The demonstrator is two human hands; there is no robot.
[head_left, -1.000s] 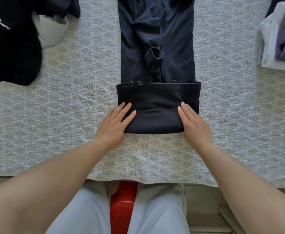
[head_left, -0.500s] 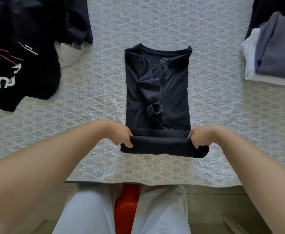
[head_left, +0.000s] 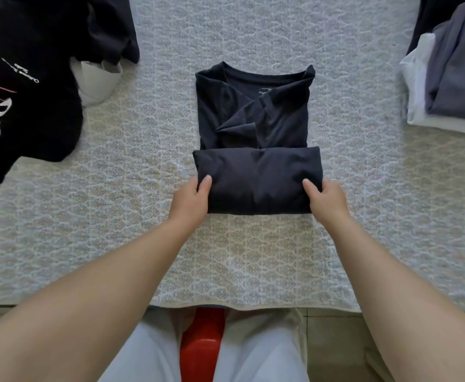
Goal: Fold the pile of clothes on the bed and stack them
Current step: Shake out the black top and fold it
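both hands [head_left: 191, 201] gripping dark shirt [head_left: 256, 150]

Left grip [head_left: 191, 199] and right grip [head_left: 327, 198] both clamped, forearms extended.

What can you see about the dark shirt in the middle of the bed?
The dark shirt looks like soft navy cotton. It lies flat on the patterned bedspread, collar at the far end, sleeves tucked inward. Its near end is folded over into a thick band. The left hand and right hand grip that band's two ends.
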